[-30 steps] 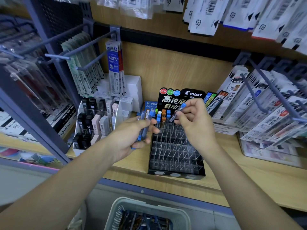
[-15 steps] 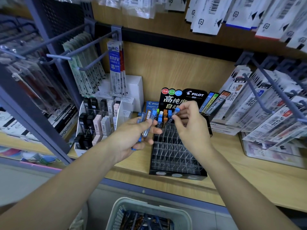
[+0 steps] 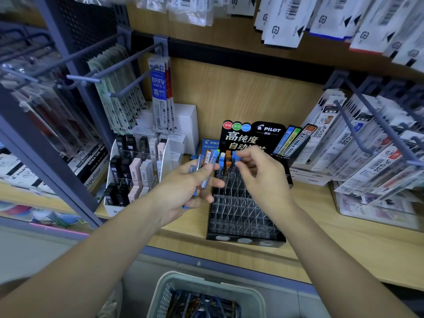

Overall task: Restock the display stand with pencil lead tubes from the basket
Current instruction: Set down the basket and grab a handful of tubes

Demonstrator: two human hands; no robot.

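The black Pilot display stand (image 3: 245, 216) with clear slots stands on the wooden shelf; a few blue- and orange-capped lead tubes (image 3: 227, 164) stand in its back row. My left hand (image 3: 181, 191) grips a bunch of several lead tubes (image 3: 207, 173) just left of the stand. Over the back row, my right hand (image 3: 261, 180) pinches the blue cap of one tube (image 3: 236, 157), which stands low among the tubes there. The basket (image 3: 206, 281) with more tubes sits below the shelf edge.
A white rack of erasers (image 3: 135, 171) stands left of the stand. Refill packs hang on metal hooks (image 3: 128, 88) at the upper left and on hooks (image 3: 351, 125) at the right, reaching out over the shelf. A clear bin (image 3: 378, 212) sits at the right.
My right hand has lowered its blue-capped tube from above the stand into the back row. My left hand with its bunch has risen slightly toward the stand.
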